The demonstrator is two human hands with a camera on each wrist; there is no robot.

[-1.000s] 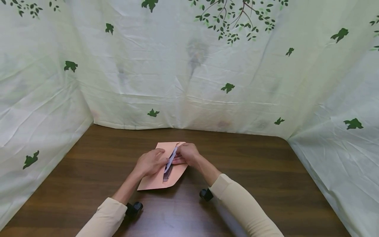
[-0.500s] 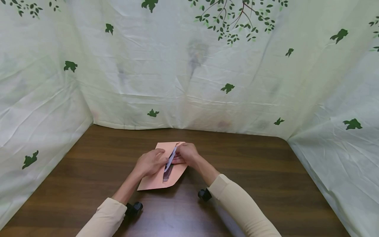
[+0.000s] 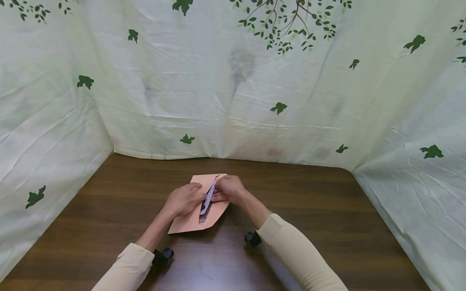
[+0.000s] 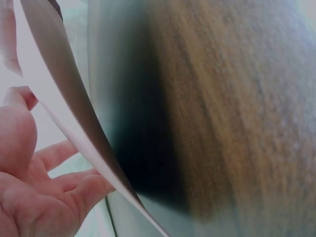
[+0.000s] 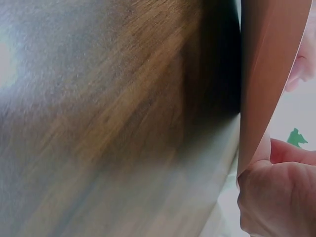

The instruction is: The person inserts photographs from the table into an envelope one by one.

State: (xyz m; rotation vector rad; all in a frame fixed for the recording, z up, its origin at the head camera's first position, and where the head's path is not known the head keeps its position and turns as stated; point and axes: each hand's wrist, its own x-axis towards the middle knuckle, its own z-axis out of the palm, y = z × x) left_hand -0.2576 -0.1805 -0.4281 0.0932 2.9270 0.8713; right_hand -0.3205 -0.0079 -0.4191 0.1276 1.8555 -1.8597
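In the head view, a peach-coloured envelope (image 3: pixel 187 222) lies slanted above the table, its long opening facing up. A lavender paper slip (image 3: pixel 206 205), which looks like a banknote, stands in the opening, with a darker purplish strip beneath it. My left hand (image 3: pixel 185 199) holds the envelope's left panel, its thumb at the opening beside the slip. From the right, my right hand (image 3: pixel 230 190) reaches into the opening and pinches the slip near its upper end; those fingertips are partly hidden. Both wrist views show the envelope edge-on, with fingers against it.
The brown wooden table (image 3: pixel 309 198) extends around the hands. A pale cloth (image 3: pixel 204 89) with green leaf and bird prints hangs behind and along both sides. Small black devices (image 3: pixel 253 239) are worn at both wrists.
The lower end of the lavender slip has shifted slightly inside the opening, and more of its face shows. Both hands and the envelope stay almost where they were.
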